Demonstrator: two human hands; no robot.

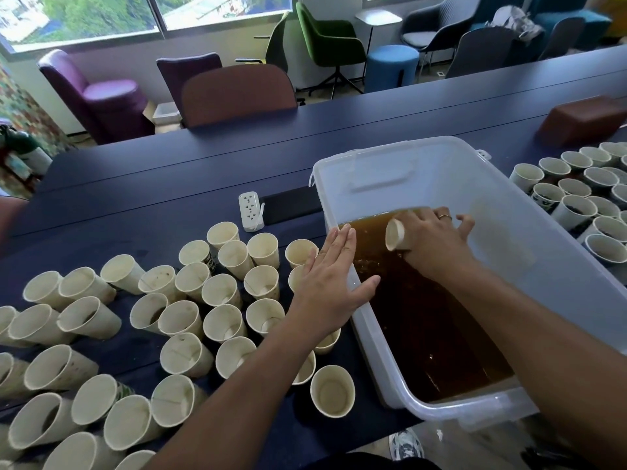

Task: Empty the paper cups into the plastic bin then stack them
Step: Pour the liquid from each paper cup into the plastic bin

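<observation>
1. Gripping a cream paper cup (396, 235) tipped on its side, the right hand (437, 240) reaches inside the clear rectangular plastic bin (559, 266), its fingers curled round the cup's body and the cup's open mouth facing the bin's left wall, just above the liquid.
2. The left hand (334, 283) lies flat and spread, fingers straight and holding nothing, with its palm pressed on the bin's left rim.
3. A ring shows on one finger of the right hand.
4. Brown translucent liquid (424, 327) fills the lower part of the bin, deepest toward the bin's near end.
5. The bin rests on the dark blue tabletop (169, 184), its near corner overhanging the edge closest to the person.
6. Left of the bin stands a crowd of emptied cream paper cups (190, 320), upright with stained insides, packed close together and not stacked.
7. One of these cups (332, 390) stands just beside the bin's near left corner.
8. Right of the bin sits a second cluster of paper cups (583, 198), several with dark contents inside.
9. Beyond the bin's far left corner lie a white power strip (250, 212) and, touching the bin wall, a flat black object (291, 204).
10. Past the bin, across the tabletop, stands a brown upholstered chair (237, 93).
</observation>
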